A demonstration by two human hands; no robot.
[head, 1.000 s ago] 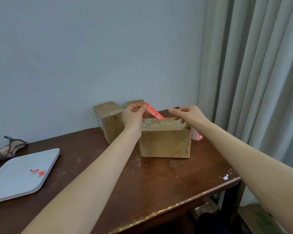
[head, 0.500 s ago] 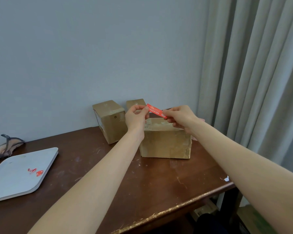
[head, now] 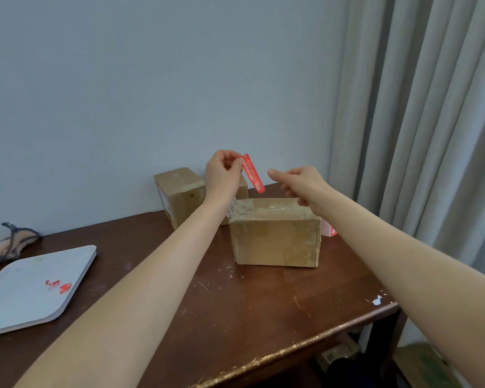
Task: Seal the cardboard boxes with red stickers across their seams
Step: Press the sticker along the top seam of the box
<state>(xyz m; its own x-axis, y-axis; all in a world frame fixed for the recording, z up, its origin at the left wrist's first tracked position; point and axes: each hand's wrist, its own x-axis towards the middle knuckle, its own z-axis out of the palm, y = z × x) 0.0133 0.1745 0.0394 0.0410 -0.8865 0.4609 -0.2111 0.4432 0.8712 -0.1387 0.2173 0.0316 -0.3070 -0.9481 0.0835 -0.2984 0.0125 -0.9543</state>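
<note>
A long red sticker (head: 252, 172) hangs from the fingertips of my left hand (head: 224, 175), which pinches its top end above the table. Just to its right is my right hand (head: 300, 184), fingers loosely curled and holding nothing, a small gap away from the sticker's lower end. Below both hands stands the nearest cardboard box (head: 276, 233), closed, with clear tape over its top. Two more cardboard boxes stand behind it against the wall: one at the left (head: 179, 196), and one (head: 242, 187) mostly hidden by my left wrist.
The dark wooden table (head: 221, 303) has a worn front edge and a right corner near the grey curtain (head: 420, 107). A white tray (head: 34, 287) with red sticker scraps lies at the left. A pink-white item (head: 327, 229) peeks out behind the nearest box.
Half a second ago both hands held the sticker stretched flat. My right hand has let go and moved right; my left hand has lifted, and the sticker now hangs down.
</note>
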